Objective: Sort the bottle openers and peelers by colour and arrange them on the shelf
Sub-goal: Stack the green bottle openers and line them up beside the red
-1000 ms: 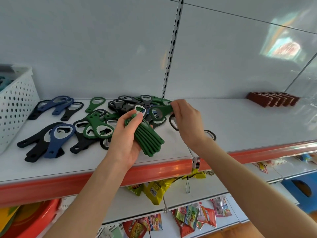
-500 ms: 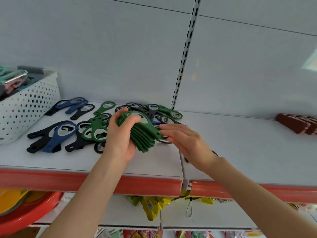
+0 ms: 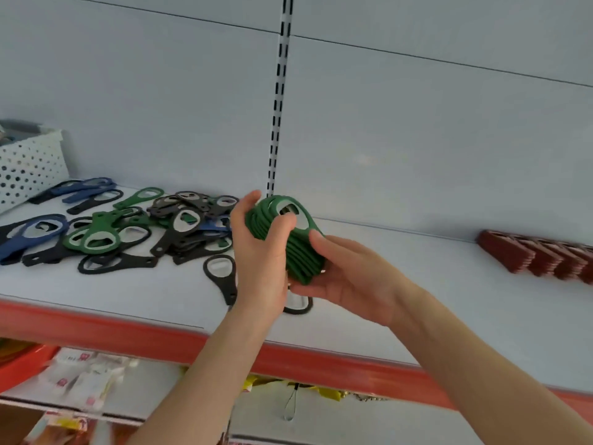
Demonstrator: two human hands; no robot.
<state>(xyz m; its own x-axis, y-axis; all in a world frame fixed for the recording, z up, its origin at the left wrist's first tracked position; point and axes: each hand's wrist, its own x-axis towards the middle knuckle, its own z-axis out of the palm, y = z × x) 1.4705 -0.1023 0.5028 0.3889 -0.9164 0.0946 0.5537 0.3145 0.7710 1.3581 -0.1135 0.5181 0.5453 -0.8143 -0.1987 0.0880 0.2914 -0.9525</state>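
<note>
I see my left hand [image 3: 260, 252] curled round the upper end of the green bottle opener stack [image 3: 300, 248], thumb across its face. My right hand [image 3: 349, 277] pinches the lower end, thumb above, fingers beneath. Left of my left hand, the mixed pile of openers [image 3: 144, 232] lies on the shelf [image 3: 417, 284].

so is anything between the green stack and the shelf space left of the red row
Nothing visible does: left hand and right hand hold the green stack, and no item lies between it and the red row.
</note>
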